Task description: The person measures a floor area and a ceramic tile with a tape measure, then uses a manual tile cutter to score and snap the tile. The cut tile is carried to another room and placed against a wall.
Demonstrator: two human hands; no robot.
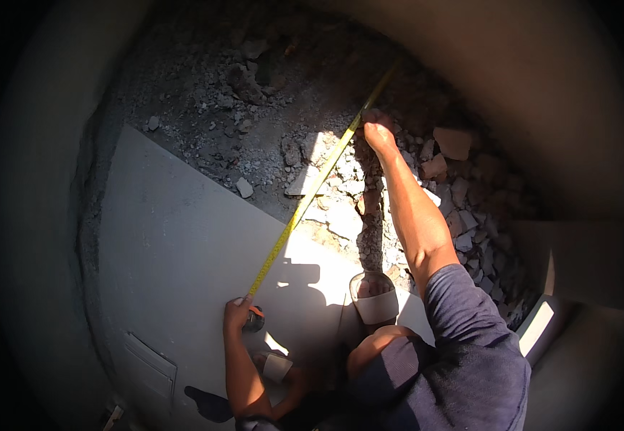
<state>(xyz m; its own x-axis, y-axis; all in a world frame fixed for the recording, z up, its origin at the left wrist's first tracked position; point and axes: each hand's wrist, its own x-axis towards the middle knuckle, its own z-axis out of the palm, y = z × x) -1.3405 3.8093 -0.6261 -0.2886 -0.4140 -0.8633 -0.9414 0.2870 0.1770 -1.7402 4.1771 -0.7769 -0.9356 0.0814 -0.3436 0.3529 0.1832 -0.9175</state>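
Note:
A yellow tape measure [299, 210] is pulled out in a straight line, from the lower middle up toward the far wall. Its dark case with an orange edge [255, 318] sits at my left hand [238, 313], whose fingers close round the case and the start of the blade. Farther off, my right hand [378, 131] is stretched forward and closed on the blade, over the rubble. The blade's far end fades into shadow near the wall. Under its near half lies a large pale flat tile [175, 215].
Broken rubble [254, 108] covers the ground beyond the tile. Larger broken chunks [453, 143] are heaped at right, along the wall [570, 108]. My sandalled foot [374, 296] stands at the tile's right. Thin flat strips [150, 363] lie at lower left.

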